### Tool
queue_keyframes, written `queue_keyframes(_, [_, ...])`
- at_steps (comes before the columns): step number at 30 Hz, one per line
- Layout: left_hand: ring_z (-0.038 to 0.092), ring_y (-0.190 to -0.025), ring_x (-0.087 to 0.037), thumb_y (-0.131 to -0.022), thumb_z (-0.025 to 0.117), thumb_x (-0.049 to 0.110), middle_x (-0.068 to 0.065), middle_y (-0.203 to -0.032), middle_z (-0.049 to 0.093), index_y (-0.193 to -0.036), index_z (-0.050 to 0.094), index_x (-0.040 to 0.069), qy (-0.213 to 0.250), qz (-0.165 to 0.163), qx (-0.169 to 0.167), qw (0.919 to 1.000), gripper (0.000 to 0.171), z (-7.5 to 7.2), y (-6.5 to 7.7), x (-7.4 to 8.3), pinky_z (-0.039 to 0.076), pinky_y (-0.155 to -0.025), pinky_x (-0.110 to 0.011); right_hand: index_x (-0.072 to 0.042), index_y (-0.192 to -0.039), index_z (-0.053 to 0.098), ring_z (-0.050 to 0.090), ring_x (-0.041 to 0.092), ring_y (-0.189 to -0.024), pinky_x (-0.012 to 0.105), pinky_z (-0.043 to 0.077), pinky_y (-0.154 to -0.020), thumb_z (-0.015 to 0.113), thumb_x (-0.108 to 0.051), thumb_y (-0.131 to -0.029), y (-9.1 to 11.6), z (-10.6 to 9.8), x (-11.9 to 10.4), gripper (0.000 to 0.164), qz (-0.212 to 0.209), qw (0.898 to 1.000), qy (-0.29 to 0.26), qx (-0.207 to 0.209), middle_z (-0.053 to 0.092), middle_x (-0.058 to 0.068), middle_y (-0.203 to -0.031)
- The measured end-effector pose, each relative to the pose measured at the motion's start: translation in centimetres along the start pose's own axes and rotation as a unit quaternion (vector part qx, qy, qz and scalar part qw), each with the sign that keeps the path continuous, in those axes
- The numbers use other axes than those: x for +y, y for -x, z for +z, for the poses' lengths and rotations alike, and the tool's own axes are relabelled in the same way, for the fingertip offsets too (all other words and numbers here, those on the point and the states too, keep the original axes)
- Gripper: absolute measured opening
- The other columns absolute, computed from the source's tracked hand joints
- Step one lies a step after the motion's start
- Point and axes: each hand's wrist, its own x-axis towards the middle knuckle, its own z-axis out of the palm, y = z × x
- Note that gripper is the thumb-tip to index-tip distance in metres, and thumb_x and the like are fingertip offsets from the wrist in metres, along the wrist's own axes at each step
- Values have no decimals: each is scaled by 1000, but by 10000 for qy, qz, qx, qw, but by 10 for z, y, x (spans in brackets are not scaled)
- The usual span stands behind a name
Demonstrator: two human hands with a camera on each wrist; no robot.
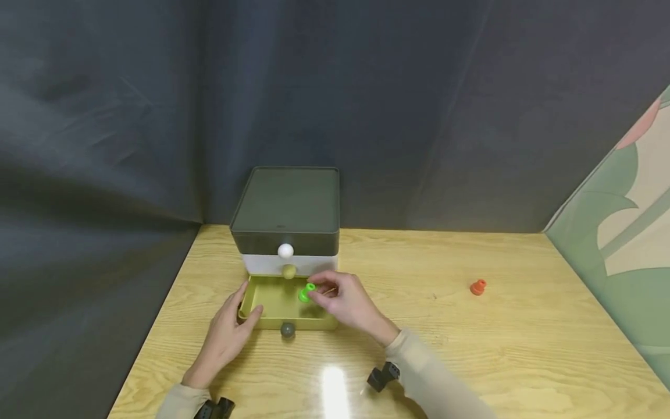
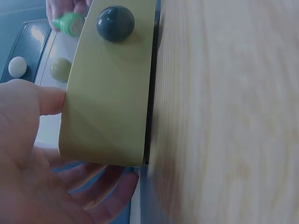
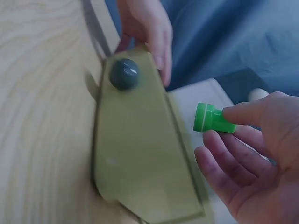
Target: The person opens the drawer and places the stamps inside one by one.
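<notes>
A yellow-green drawer (image 1: 272,299) is pulled out at the bottom of a small desktop cabinet (image 1: 293,198). My left hand (image 1: 226,334) grips the drawer's left front corner, with the thumb at the top rim and the other fingers round the side. Between the thumb and fingers of my right hand (image 1: 345,299) is a small green stamp (image 3: 212,117), its wide end pointing away from the palm. In the head view the stamp overlaps the right half of the drawer's inside. A dark round knob (image 2: 115,23) sits on the drawer front.
A small red-orange stamp (image 1: 478,287) lies on the wooden table (image 1: 408,267) to the right. Above the drawer, the cabinet's other fronts carry a white knob (image 1: 285,251) and a yellow-green knob (image 1: 289,271). Dark curtains (image 1: 366,116) hang at the back and left.
</notes>
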Motion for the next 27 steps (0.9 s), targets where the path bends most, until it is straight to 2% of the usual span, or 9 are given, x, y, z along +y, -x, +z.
queue_keyframes(3, [45,-148,-49,-109,58,42,-27,-168,36,-170,24,5,121,-12,-33,9999,78,2,-1,-1,51,-109,-61,2,-119,77,76,20,-86,21,61,-76,77,-8,-96,-6,15,2,25,-109,9999,31,-92,80,13,-100])
queue_keyframes(7, [46,-148,-48,-109,60,42,-26,-168,38,-170,24,5,223,-48,-34,9997,80,4,-2,-2,52,-109,-60,2,-118,78,76,20,-84,20,60,-73,78,-9,-96,-13,27,3,25,-144,9998,25,-105,80,12,-101])
queue_keyframes(13, [55,-140,-43,-108,61,41,-25,-166,41,-169,25,5,187,-84,21,9998,80,4,-2,-2,55,-101,-52,1,-119,78,72,14,-81,19,56,-64,77,-9,-96,-22,38,6,25,153,9995,1,-259,81,12,-104])
queue_keyframes(17, [59,-133,-40,-108,61,39,-25,-165,42,-169,26,4,129,-56,96,9999,79,4,-2,-2,56,-96,-48,-1,-117,79,70,11,-79,19,53,-61,78,-10,-95,-27,42,8,24,224,9990,187,-344,81,12,-105])
queue_keyframes(24, [60,-132,-38,-108,63,37,-25,-164,44,-169,27,4,134,-60,144,9998,78,4,-1,-2,56,-94,-42,-2,-116,80,61,0,-66,17,49,-56,79,-9,-95,-33,51,10,23,395,9970,426,-503,80,8,-92])
queue_keyframes(27, [61,-130,-36,-107,63,37,-24,-163,46,-169,28,4,136,-58,152,9998,78,4,1,-2,56,-92,-38,-4,-116,80,61,-1,-65,18,49,-56,80,-10,-94,-34,56,11,23,505,9955,556,-572,80,6,-92])
